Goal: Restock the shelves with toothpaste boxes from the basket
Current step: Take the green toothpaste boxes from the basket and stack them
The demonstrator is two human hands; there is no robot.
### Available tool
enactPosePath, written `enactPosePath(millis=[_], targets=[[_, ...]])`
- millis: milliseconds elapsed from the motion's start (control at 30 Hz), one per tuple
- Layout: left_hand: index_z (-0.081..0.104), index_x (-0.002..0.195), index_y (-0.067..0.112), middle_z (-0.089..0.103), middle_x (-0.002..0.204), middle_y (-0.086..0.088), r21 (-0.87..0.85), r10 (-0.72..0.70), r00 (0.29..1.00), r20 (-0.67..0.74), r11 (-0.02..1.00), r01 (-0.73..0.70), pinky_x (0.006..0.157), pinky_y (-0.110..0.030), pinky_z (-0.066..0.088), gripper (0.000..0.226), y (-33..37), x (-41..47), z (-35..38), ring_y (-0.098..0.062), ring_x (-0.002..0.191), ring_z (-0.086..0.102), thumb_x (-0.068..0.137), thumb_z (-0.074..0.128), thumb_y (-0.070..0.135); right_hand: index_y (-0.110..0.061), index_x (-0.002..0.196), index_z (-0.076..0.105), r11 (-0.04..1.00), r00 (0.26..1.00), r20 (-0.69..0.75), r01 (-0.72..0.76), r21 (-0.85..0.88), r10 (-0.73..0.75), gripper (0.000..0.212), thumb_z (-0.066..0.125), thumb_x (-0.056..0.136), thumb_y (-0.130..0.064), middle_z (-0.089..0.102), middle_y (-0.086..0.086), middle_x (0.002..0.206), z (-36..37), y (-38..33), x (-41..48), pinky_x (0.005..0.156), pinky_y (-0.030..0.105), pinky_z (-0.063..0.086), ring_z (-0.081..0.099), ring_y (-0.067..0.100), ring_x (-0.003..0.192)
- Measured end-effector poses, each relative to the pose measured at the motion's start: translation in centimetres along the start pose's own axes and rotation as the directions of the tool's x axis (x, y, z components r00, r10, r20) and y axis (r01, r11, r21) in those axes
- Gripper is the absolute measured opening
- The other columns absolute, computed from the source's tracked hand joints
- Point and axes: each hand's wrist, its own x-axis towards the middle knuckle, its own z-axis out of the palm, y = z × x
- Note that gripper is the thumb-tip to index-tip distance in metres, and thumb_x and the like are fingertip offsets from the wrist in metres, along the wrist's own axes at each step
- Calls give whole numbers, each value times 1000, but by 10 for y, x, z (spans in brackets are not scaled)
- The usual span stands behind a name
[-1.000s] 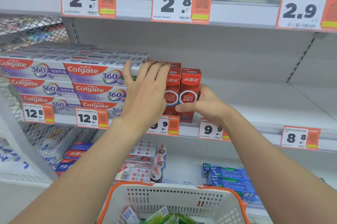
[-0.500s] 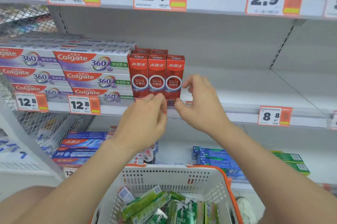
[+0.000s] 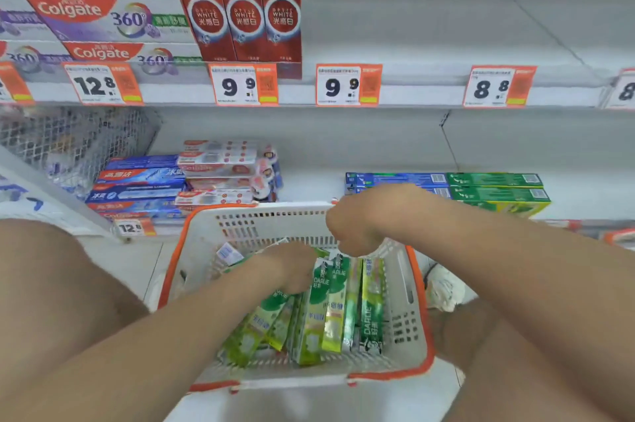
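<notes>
Reaching down into the basket (image 3: 261,229), the left hand (image 3: 292,267) sits on the top ends of the green toothpaste boxes (image 3: 330,301). Its fingers are buried among them, so I cannot tell whether it has a grip yet. The right hand (image 3: 354,229) hangs just beside it, above the boxes' far ends, knuckles up and fingers curled under. I can't tell if it is pinching anything either. The two hands are close together but not touching.

The green boxes stand on end, packed side by side and leaning, in the right half of the basket. That suggests the way to do this well: take several neighbouring boxes as one block, with a hand on each outer face. Lift straight up so the block clears the basket wall, keeping the printed fronts facing the same way.

Up on the shelf (image 3: 429,43), the red boxes (image 3: 240,9) stand upright at the left, with bare shelf to their right. More green boxes (image 3: 494,187) lie flat on the lower shelf, which looks like the likelier home. Check the price tags before setting them down.
</notes>
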Motion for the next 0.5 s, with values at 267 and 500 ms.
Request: enactPosePath(millis=[267,500], targets=[[32,157,11,40,156,-13,-42,147,979,-141,987,-155,117,-52,37,52,17,68,28,-37,140,43,110,41,30,-13,101,50,999,999,-32,-35,10,35,7,46,105,-17,47,3,92,10,24,13,58,31,39,48,16,69],[41,157,25,41,160,-10,-104,33,996,-78,994,-41,118,-60,35,58,13,119,45,-38,150,29,108,42,56,-15,100,44,997,998,-40,-36,66,38,4,45,104,-17,44,2,93,12,41,28,59,32,40,45,15,69]])
